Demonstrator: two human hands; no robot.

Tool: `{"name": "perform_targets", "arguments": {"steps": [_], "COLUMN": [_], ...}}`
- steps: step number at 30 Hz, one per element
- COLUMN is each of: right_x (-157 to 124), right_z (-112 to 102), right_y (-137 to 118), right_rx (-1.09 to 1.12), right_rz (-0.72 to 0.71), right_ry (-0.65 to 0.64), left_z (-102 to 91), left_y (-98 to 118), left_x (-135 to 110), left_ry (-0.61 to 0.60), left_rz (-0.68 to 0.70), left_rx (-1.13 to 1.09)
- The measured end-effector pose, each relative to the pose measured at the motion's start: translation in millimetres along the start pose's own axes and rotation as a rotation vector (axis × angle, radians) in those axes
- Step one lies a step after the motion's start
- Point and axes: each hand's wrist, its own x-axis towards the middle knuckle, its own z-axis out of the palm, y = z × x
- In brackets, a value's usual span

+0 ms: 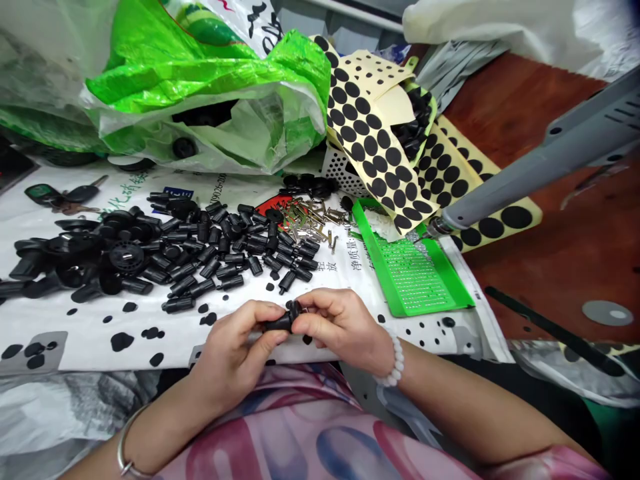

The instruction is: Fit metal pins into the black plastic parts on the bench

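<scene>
While your forearms reach in over the table's near edge, your left hand [227, 353] is pinched nearly closed, thumb and fingers gripping the body of a black plastic part [277, 324]. Your right hand [345, 327] meets it from the other side, its thumb and fingertips drawn together at the end of that same part, where a bit of metal shows; you can't tell whether the part is one piece or two fitted together, as your fingers cover much of it. It sits between your hands, just above the front of the white sheet [100, 317]. Beyond your hands lies a loose heap of black plastic pieces [220, 260], with small metal pieces [306, 223] scattered at its far right side. Farther right, a green tray [384, 283] carries rows of tiny shiny pieces, and the tip of a grey power screwdriver [500, 190] is over its far right corner. Sheets of black round stickers [369, 143] lean over a white perforated basket [343, 172] behind the tray. A green and white bag [210, 93] stands behind the heap, and keys [67, 197] lie at far left.
</scene>
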Motion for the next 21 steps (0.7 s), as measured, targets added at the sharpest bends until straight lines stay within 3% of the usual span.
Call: {"name": "perform_targets", "arguments": {"steps": [2,5,10,12,15,18,21], "right_x": [-2,-5,-9,-9,-8,-8,-10], "right_z": [-6,-21,-37,-34,-24,-14,-7], "right_y": [-7,-18,-23,-19,-11,-5,-5], "right_rx": [-0.064,-0.278,-0.527,-0.568,-0.508,-0.267,0.074], "right_rz": [-0.022,-0.222,-0.403,-0.409,-0.397,-0.359,-0.154], "right_ry": [0.013,0.072,-0.185,-0.191,-0.093,0.007,0.008], "left_z": [-0.3,-3.3,-5.1,-3.2,-0.3,-0.1,-2.0], "left_y": [3,11,16,15,11,4,-2], "left_x": [2,8,13,12,7,2,-2], "left_ry": [-0.030,-0.078,-0.156,-0.160,-0.105,-0.058,-0.028], "left_rz": [-0.116,-0.294,-0.417,-0.393,-0.287,-0.108,0.088], "left_rx": [-0.181,-0.405,-0.528,-0.528,-0.403,-0.156,0.068]}}
